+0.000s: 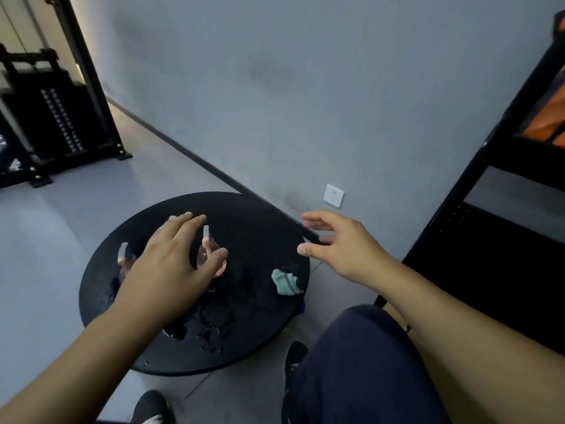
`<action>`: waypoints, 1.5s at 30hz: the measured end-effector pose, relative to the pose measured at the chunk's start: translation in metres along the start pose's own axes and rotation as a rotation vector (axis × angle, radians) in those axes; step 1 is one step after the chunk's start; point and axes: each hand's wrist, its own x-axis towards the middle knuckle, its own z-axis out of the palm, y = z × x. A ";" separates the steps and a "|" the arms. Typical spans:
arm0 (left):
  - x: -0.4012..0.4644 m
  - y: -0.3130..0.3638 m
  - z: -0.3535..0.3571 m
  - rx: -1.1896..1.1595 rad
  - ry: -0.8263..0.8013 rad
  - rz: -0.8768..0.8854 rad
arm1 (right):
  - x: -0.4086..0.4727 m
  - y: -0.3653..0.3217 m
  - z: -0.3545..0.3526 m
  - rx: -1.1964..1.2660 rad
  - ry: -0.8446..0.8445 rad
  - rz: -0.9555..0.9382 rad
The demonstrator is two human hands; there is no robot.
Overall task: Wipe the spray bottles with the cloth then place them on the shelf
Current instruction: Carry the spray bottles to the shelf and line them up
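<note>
Two small clear pinkish spray bottles with white caps stand on a round black table. One spray bottle shows between my left thumb and fingers, the other spray bottle peeks out left of that hand. My left hand hovers over them with fingers spread, gripping nothing. A crumpled pale green cloth lies at the table's right edge. My right hand hangs open in the air above and right of the cloth, holding nothing. A black shelf stands at the right.
Wet patches glisten on the near part of the table. A white wall socket sits low on the grey wall. My knee and shoes are below the table. A black rack stands at the far left.
</note>
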 end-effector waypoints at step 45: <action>0.068 -0.152 0.070 0.037 -0.058 -0.230 | 0.212 0.067 0.255 -0.169 -0.340 -0.005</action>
